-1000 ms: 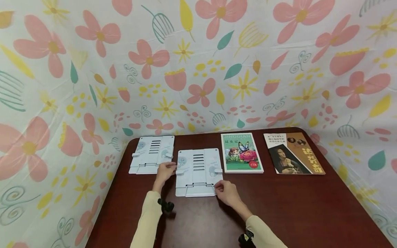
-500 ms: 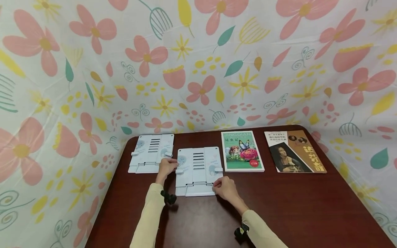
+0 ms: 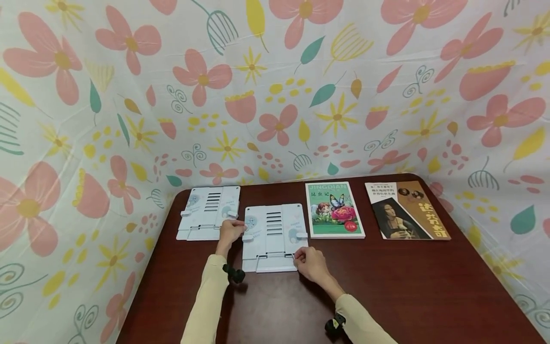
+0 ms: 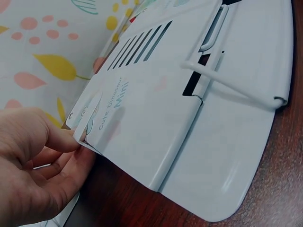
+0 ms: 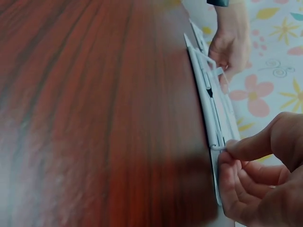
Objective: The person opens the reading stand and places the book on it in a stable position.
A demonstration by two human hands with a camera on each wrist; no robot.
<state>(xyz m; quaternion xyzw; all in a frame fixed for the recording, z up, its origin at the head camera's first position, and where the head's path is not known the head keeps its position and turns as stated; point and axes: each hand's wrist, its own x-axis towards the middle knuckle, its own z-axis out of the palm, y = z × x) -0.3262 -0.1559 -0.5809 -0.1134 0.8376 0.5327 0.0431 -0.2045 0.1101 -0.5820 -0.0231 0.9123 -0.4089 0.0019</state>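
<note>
A white metal book stand lies folded flat on the table, with slots down its middle, side clips and a wire lip along the front. My left hand pinches its left edge near the clip; in the left wrist view the thumb of that hand is on top and the fingers curl below. At the lower right, my right hand pinches the stand's edge beside the end of the wire. Seen from the right wrist, the stand appears edge-on, partly hidden by the right hand.
A second, similar book stand lies behind and left. To the right are a green-covered book with a butterfly and a brown-and-white book with a portrait. The dark red table meets a flowered cloth behind.
Both hands stay on the book stand, which lies in the same place. The right hand has shifted slightly up along its edge. The head view has tilted a little.
</note>
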